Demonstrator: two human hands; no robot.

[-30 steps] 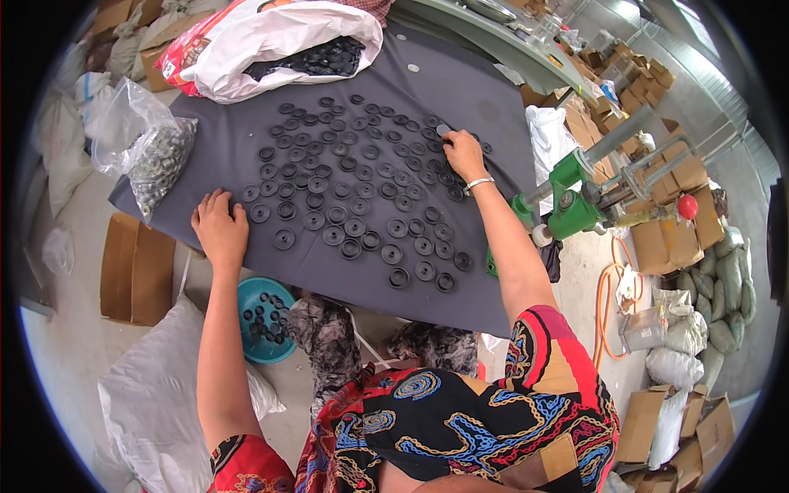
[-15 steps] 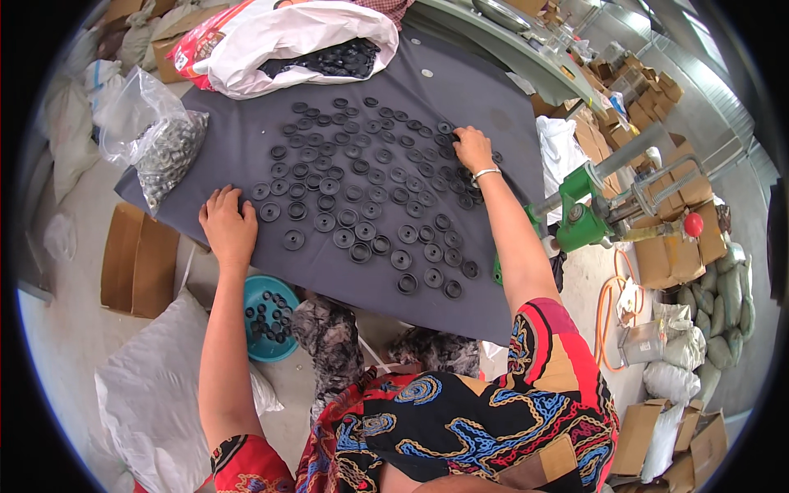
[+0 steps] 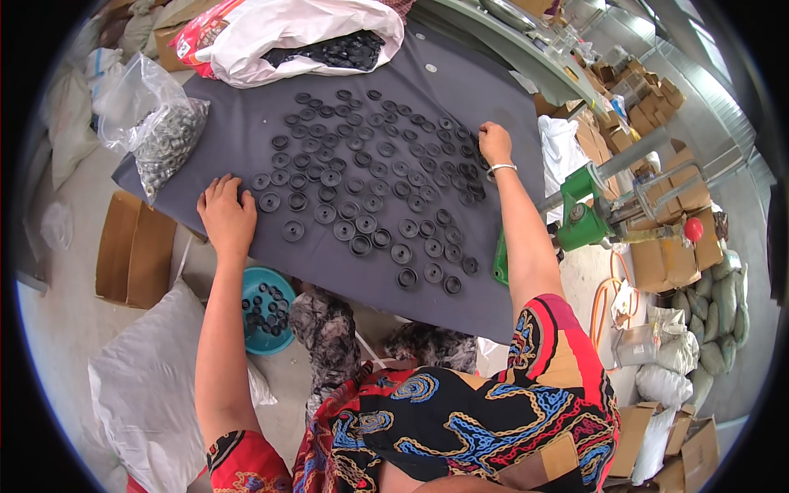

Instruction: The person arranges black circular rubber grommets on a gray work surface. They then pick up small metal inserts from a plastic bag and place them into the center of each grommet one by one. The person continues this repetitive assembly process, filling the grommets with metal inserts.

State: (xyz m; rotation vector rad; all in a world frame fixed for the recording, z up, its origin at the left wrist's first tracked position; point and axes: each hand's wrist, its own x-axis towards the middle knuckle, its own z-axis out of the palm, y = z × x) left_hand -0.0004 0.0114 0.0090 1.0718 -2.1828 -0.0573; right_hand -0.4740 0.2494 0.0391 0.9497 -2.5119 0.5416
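At the table's (image 3: 246,127) left corner: clear plastic bag (image 3: 168,140) of small metallic parts, slumped. Just right, L hand (image 3: 227,215) rests on the near edge, fingers slightly spread, nothing visible in them. Below that edge, a blue basin (image 3: 261,276) w/ small black pieces. At the far edge, a white-and-red sack (image 3: 271,41), mouth open on dark pieces.

Mid-table, black discs (image 3: 366,223) lie spread from near the near edge toward the far one, bunched tighter by the right edge. They look moulded, prob. plastic or rubber — I'd expect light, fairly stiff, maybe a bit slick, not fragile. Best hold: raised rim, thumb vs. fingertip.

R hand (image 3: 495,146) is by the right edge, next to the bunch, fingers curled; can't tell if they grip a disc. Past that edge, a green machine (image 3: 583,215), partly behind the R forearm.

Hard to make out: R fingertips, overlapping discs in the dark bunch, sack's depth; its top is cut off by the frame.
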